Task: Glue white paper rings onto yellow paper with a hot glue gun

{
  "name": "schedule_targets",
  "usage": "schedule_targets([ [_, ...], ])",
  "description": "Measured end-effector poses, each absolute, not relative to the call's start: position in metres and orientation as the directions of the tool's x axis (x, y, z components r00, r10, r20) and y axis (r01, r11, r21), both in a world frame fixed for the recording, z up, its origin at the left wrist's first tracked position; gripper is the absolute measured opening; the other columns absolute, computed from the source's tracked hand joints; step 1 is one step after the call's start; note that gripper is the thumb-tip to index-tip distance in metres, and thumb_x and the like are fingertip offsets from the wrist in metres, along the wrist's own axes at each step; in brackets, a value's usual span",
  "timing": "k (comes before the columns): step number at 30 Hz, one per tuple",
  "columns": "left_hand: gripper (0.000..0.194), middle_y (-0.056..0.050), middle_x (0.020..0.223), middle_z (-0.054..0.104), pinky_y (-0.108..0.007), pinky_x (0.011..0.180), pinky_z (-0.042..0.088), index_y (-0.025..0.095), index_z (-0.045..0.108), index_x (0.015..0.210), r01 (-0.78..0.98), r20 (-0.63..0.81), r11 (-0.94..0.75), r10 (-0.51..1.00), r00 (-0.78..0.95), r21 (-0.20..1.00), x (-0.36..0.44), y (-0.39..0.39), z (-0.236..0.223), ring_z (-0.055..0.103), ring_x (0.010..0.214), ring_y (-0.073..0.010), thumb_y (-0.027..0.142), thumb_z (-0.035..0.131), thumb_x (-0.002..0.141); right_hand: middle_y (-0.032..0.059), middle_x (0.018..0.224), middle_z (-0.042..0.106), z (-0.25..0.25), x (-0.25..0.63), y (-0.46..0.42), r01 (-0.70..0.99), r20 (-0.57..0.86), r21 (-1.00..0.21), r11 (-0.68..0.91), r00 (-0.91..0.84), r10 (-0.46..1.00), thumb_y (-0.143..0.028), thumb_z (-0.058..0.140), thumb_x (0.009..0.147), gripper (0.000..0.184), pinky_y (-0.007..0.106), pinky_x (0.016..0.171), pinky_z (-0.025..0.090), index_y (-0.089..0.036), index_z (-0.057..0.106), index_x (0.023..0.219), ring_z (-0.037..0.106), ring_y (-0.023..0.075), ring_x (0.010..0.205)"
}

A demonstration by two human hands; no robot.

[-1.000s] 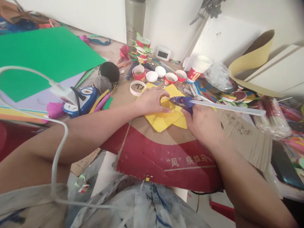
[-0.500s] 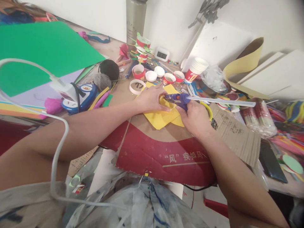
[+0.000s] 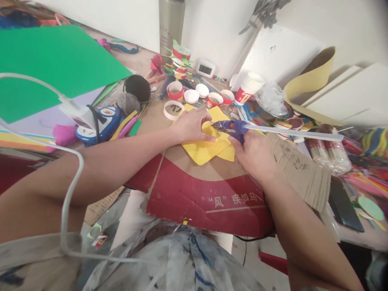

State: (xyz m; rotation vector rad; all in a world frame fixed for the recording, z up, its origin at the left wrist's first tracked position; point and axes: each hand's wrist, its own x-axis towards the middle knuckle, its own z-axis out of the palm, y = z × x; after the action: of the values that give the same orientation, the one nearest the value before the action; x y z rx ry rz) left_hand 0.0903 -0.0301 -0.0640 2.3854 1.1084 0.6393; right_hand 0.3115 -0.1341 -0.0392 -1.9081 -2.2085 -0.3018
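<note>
My right hand (image 3: 256, 151) is wrapped round the handle of a blue hot glue gun (image 3: 233, 127). A long translucent glue stick (image 3: 291, 133) sticks out of its back end, to the right. The nozzle points left, at a small yellow-looking paper ring (image 3: 211, 128) standing on yellow paper sheets (image 3: 200, 153). Thumb and fingers of my left hand (image 3: 194, 125) curve about the ring and hold it; part of it is hidden. A white paper ring (image 3: 173, 110) lies just behind my left wrist.
Red and white cup rings (image 3: 176, 92) stand behind the yellow sheets, near stacked paper cups (image 3: 250, 87). A blue power strip (image 3: 100, 129) with a white cable is at the left. Corrugated cardboard (image 3: 303, 169) and a dark phone (image 3: 345, 206) lie at the right.
The glue gun and my right hand have shifted slightly right, and the nozzle has drawn back from my left fingers. My left hand stays at the ring.
</note>
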Motion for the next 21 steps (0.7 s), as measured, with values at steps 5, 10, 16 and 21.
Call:
schedule_targets([
  [5,0.058,-0.009,0.131,0.075,-0.047,0.110,0.050,0.024,0.076,0.115,0.565,0.215,-0.586,0.780,0.588,0.581,0.0892,-0.0282,-0.0659,0.068,0.129,-0.0362,0.062,0.084,0.073,0.0259,0.108,0.077,-0.0421,0.3137,-0.1345,0.993,0.285,0.017,0.117,-0.117,0.951,-0.040,0.044,0.106,0.045,0.052,0.086,0.055,-0.009,0.068,0.128,0.073,0.0407,0.101],
  [10,0.063,-0.009,0.137,0.074,-0.049,0.115,0.049,0.026,0.075,0.123,0.562,0.219,-0.585,0.781,0.586,0.585,0.0891,-0.0285,-0.0650,0.066,0.132,-0.0359,0.063,0.085,0.073,0.0236,0.106,0.077,-0.0416,0.3182,-0.1339,0.991,0.311,0.006,0.134,-0.129,0.942,-0.044,0.045,0.107,0.044,0.051,0.084,0.055,-0.012,0.069,0.126,0.072,0.0393,0.098],
  [16,0.061,-0.008,0.144,0.073,-0.053,0.123,0.044,0.027,0.078,0.125,0.547,0.206,-0.583,0.774,0.599,0.601,0.0879,-0.0310,-0.0617,0.059,0.144,-0.0380,0.063,0.083,0.075,0.0245,0.104,0.076,-0.0362,0.3181,-0.1353,0.995,0.296,-0.010,0.094,-0.087,0.951,-0.046,0.047,0.106,0.043,0.053,0.084,0.055,-0.012,0.070,0.117,0.071,0.0403,0.095],
  [21,0.058,-0.008,0.144,0.074,-0.052,0.123,0.045,0.027,0.079,0.123,0.550,0.202,-0.580,0.776,0.598,0.601,0.0877,-0.0321,-0.0600,0.059,0.144,-0.0381,0.060,0.084,0.076,0.0238,0.105,0.077,-0.0378,0.3185,-0.1345,0.993,0.298,-0.018,0.114,-0.103,0.949,-0.044,0.048,0.106,0.042,0.054,0.086,0.055,-0.012,0.070,0.121,0.072,0.0407,0.096],
])
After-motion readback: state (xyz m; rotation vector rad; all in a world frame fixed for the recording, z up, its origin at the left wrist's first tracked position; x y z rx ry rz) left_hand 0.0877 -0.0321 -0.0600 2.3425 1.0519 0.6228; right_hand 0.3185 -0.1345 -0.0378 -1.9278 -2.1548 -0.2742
